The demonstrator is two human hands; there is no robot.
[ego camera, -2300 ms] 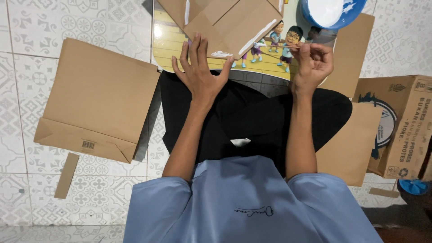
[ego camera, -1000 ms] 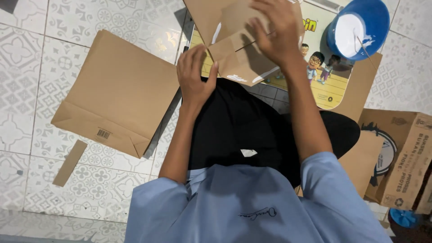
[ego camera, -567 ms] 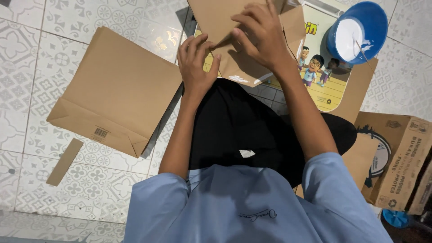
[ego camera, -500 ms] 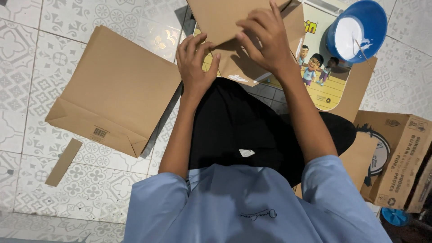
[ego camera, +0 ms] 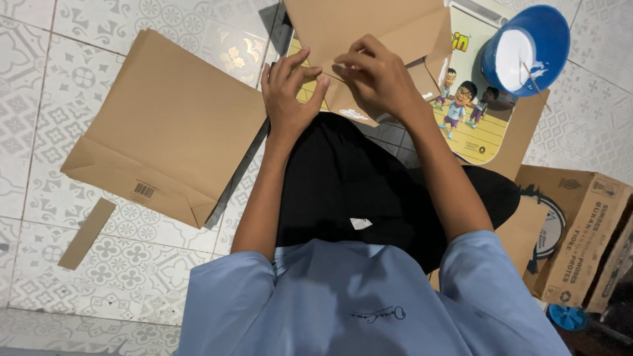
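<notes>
Both hands press a fold on the brown folded paper sheet [ego camera: 369,39], left of the blue glue bowl [ego camera: 527,49]: left hand [ego camera: 290,92] flat, right hand [ego camera: 379,79] pinching the flap. Firm creasing seems needed.

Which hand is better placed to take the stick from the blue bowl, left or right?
Probably the right hand: the blue bowl with the stick sits on that side. The left hand is farther away. Both hands press the brown paper.

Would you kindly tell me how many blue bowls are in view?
1: the blue bowl sits at upper right, beyond the right hand, holding white paste. Others may lie outside the frame.
</notes>
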